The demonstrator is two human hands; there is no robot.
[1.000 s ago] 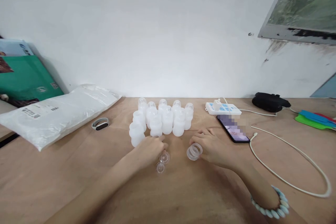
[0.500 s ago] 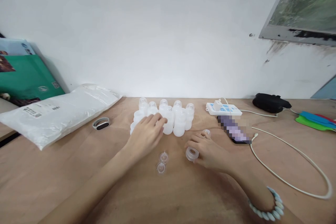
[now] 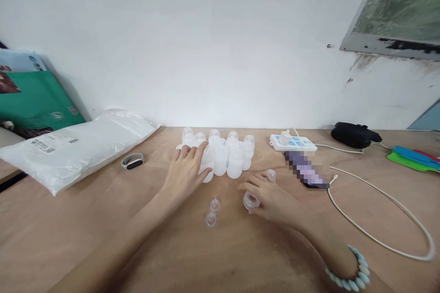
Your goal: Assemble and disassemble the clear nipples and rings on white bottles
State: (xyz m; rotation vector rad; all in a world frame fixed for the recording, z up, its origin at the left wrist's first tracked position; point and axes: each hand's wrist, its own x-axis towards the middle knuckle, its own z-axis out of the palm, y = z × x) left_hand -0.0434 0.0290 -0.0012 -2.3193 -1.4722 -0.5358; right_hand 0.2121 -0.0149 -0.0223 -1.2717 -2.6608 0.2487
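Observation:
Several frosted white baby bottles (image 3: pixel 221 159) with clear dome caps stand grouped near the wall. My left hand (image 3: pixel 184 171) is over the group's left end, fingers spread and thumb out beside a front bottle; whether it touches them I cannot tell. Farther right, my right hand (image 3: pixel 273 197) rests low with loosely bent fingers, thumb and forefinger apart around a translucent screw ring (image 3: pixel 251 201) on the table. A clear cap (image 3: pixel 271 175) shows partly behind that hand. Between my hands lie two clear bottle nipples (image 3: pixel 211 219), one in front of the other.
A white plastic parcel (image 3: pixel 79 151) and a fitness band (image 3: pixel 132 161) lie on the left. At right are a power strip (image 3: pixel 305 145), a phone (image 3: pixel 307 171), a looped white cable (image 3: pixel 388 192), a black case (image 3: pixel 355 136) and coloured flat pieces (image 3: pixel 412 158).
My left hand has shifted left across the bottles and its fingers have spread, uncovering a front bottle. My right hand's fingers have moved slightly; the screw ring stays in place.

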